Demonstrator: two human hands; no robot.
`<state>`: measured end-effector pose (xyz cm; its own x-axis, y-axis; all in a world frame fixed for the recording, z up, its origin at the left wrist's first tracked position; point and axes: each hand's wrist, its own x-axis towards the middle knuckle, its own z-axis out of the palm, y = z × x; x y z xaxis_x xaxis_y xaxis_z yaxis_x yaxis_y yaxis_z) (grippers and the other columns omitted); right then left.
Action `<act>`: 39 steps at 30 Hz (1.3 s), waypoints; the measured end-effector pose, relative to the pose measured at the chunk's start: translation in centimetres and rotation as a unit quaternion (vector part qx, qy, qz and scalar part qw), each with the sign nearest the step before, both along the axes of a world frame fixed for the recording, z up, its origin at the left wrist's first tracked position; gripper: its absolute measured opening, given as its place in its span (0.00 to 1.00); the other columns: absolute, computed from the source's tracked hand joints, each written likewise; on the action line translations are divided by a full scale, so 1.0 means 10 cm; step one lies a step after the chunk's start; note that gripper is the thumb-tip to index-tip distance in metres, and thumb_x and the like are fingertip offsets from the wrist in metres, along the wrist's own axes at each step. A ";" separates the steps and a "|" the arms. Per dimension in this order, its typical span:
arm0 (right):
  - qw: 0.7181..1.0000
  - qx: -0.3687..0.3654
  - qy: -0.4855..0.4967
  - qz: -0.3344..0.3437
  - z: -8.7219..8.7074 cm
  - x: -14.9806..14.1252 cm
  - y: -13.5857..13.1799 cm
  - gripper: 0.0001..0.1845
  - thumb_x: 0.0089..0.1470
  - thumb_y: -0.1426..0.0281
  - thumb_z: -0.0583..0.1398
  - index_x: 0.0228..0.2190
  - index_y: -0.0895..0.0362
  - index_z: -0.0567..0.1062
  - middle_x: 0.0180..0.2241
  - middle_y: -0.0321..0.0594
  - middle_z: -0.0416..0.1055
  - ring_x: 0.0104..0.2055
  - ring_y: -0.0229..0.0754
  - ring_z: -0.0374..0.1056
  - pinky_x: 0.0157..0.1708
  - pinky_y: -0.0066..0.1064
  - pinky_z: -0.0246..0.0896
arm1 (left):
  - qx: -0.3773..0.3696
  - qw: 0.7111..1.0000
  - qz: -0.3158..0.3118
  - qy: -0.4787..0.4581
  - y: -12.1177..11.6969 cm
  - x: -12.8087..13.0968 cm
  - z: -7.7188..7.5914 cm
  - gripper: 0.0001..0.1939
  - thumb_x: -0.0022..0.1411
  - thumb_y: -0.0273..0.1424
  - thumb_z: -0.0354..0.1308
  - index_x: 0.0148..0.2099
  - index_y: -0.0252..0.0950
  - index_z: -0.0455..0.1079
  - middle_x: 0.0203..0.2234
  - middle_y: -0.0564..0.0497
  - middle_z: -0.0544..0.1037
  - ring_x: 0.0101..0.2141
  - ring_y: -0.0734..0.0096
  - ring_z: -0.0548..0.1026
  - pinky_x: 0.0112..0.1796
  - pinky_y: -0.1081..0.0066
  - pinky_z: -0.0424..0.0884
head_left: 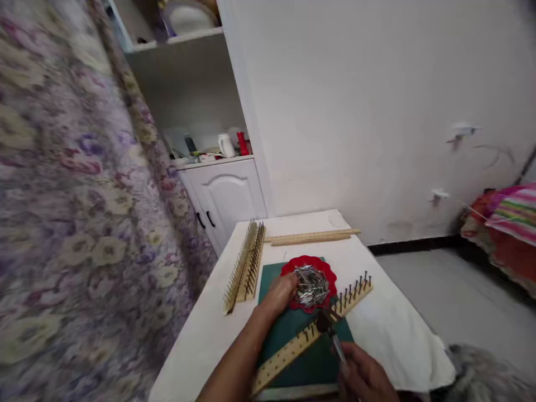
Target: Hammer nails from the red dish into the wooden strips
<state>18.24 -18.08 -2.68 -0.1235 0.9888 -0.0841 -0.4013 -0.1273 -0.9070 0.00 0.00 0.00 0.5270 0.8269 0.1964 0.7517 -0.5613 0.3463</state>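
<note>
My left hand (281, 293) reaches over the left rim of a red scalloped plate (330, 273), its curled fingers at a heap of silvery nails (312, 286); what the fingertips pinch is hidden. In my right hand (364, 373) is the handle of a hammer (324, 322), its dark head over a wooden strip (288, 353). That strip lies diagonally across a green mat (304, 365). Upright nails line its far part, a few stand near the hammer head, and the near part shows rows of small holes.
Wooden strips studded with nails (247, 265) lie along the left of the white-covered table (201, 357). Plain wooden strips (312, 237) lie at the back, by the wall. A floral curtain (96, 223) hangs on the left, beside a white cabinet (228, 195).
</note>
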 end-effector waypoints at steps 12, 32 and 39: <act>0.998 0.026 -0.021 0.053 -0.03 0.02 -0.07 0.25 0.51 0.51 0.58 0.39 0.57 0.60 0.14 0.27 0.67 0.09 0.27 0.50 0.08 0.19 0.38 | -0.004 0.941 0.171 -0.292 -0.58 -0.16 0.07 0.06 0.58 0.30 0.51 0.34 0.36 0.68 0.25 0.53 0.72 0.28 0.71 0.70 0.31 0.74 0.64; 0.997 0.023 -0.046 0.064 0.09 0.06 -0.21 0.20 0.54 0.55 0.57 0.40 0.57 0.62 0.16 0.25 0.65 0.08 0.26 0.51 0.09 0.18 0.39 | -0.134 0.884 0.232 -0.384 -1.45 0.07 -0.35 0.11 0.56 0.37 0.56 0.32 0.34 0.71 0.22 0.54 0.73 0.26 0.71 0.69 0.28 0.77 0.62; 0.996 0.018 -0.057 0.064 0.09 0.08 -0.20 0.20 0.54 0.55 0.56 0.41 0.57 0.63 0.16 0.25 0.65 0.08 0.26 0.51 0.09 0.19 0.40 | -0.107 0.896 0.213 -0.374 -1.49 0.10 -0.25 0.10 0.60 0.36 0.52 0.33 0.35 0.69 0.25 0.53 0.73 0.28 0.71 0.70 0.29 0.76 0.63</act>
